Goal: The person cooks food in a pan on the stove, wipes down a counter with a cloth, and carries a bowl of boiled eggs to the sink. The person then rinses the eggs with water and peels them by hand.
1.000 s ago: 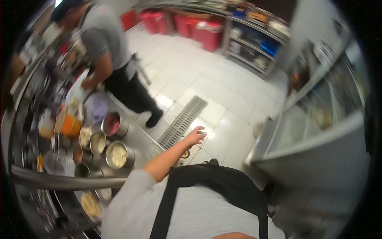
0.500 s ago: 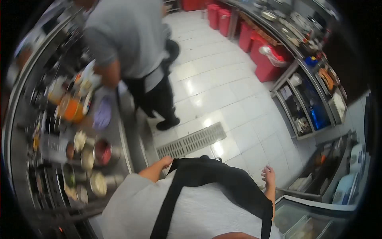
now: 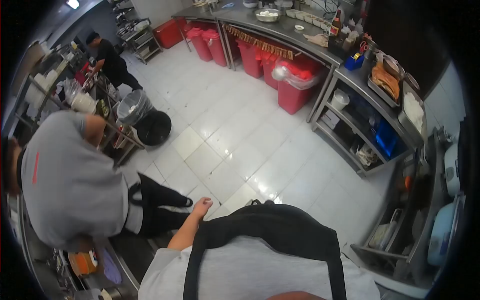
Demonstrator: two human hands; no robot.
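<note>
My left hand (image 3: 202, 206) hangs in front of my left side over the white tile floor, its fingers loosely curled and too small to read clearly. It is nearest to the dark trousers of a co-worker in a grey shirt (image 3: 75, 175), who bends over the counter at the left. Near that person's body lie an orange container (image 3: 82, 262) and a purple cloth (image 3: 111, 267). My right hand does not show. A black apron (image 3: 270, 222) covers my chest.
Red bins (image 3: 296, 92) stand under a long steel counter (image 3: 300, 37) ahead. A steel shelf unit (image 3: 357, 120) is at the right. Beyond the grey-shirted co-worker are a black bin (image 3: 154, 128) and a second person in black (image 3: 111, 62).
The view has swung and moved forward past the floor drain. The grey-shirted co-worker now appears lower left and bent over. My right hand has left the view; my left arm reaches further out.
</note>
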